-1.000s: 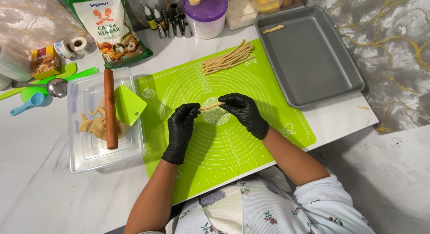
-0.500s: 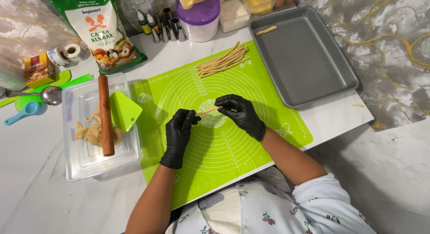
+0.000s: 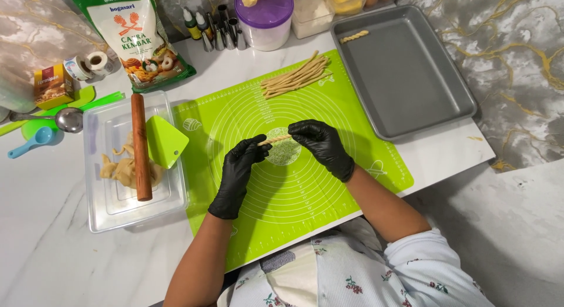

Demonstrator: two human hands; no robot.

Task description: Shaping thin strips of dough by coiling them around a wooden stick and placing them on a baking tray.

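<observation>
What I can't make out from up here

My left hand (image 3: 237,176) and right hand (image 3: 321,146) cover both ends of the twisted dough stick (image 3: 274,139), so only its middle shows. The top edge cuts off the flour bag (image 3: 136,34), the purple-lidded tub (image 3: 265,18) and the containers (image 3: 329,3) behind it. The rolling pin (image 3: 140,146) and green scraper (image 3: 165,140) hide part of the dough scraps (image 3: 121,168). My gloves hide my fingers' skin entirely.

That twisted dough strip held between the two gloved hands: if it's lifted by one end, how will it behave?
The twisted dough strip is thin and raw-looking, so it would probably droop, and might stretch or tear. The left hand and right hand each hold an end, which suggests it needs support. Being rounded, it may roll on the smooth green mat.
</observation>
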